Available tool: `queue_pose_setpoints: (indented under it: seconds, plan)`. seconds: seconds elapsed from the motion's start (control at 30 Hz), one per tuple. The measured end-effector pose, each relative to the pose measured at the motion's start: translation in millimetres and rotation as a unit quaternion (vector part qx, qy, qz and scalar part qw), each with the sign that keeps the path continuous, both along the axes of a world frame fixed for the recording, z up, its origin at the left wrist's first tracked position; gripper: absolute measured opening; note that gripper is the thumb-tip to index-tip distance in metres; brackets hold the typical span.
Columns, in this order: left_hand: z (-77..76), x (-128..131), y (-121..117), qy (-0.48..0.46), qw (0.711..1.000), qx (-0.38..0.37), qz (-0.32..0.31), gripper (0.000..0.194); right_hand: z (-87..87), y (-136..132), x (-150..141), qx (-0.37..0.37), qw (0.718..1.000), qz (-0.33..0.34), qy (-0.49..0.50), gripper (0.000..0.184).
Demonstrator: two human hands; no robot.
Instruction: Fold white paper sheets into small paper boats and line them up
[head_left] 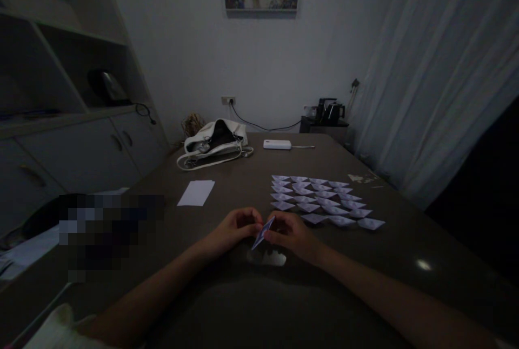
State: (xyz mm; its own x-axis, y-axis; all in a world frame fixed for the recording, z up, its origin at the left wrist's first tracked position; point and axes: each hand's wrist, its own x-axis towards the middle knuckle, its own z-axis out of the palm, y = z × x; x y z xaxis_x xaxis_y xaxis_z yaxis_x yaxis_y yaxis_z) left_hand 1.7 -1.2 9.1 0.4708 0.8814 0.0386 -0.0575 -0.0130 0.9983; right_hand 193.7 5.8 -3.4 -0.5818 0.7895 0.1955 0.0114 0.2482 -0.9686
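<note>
Between my two hands, just above the table, is a small piece of folded paper point(263, 234), white with a bluish shade, held tilted. My left hand point(237, 226) pinches its left side with thumb and forefinger. Pressed against its right side are the thumb and fingers of my right hand point(292, 234). To the right of my hands stand several folded paper boats point(324, 203) in rows. A small stack of white paper sheets point(197, 193) lies flat to the left, beyond my left hand.
On the dark table point(243, 176), a white handbag point(217, 141) stands at the back left. A white power bank point(277, 145) with a short cable lies at the far end. Paper scraps point(362, 178) lie near the right edge. A blurred-out patch point(109, 230) covers things at the left.
</note>
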Motion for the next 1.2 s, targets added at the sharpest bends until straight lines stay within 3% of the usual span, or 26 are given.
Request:
queue_pose_setpoints:
  seconds: [0.3, 1.2]
  plan:
    - [4.0, 2.4, -2.2, 0.005, 1.0, -0.01, 0.012, 0.026, 0.6, 0.0, 0.8, 0.002, 1.0, 0.001, -0.001, 0.027]
    - [-2.8, 1.8, 0.2, -0.001, 1.0, -0.013, 0.016, 0.026, -1.3, 1.3, 1.3, -0.007, 1.0, 0.008, 0.002, 0.028]
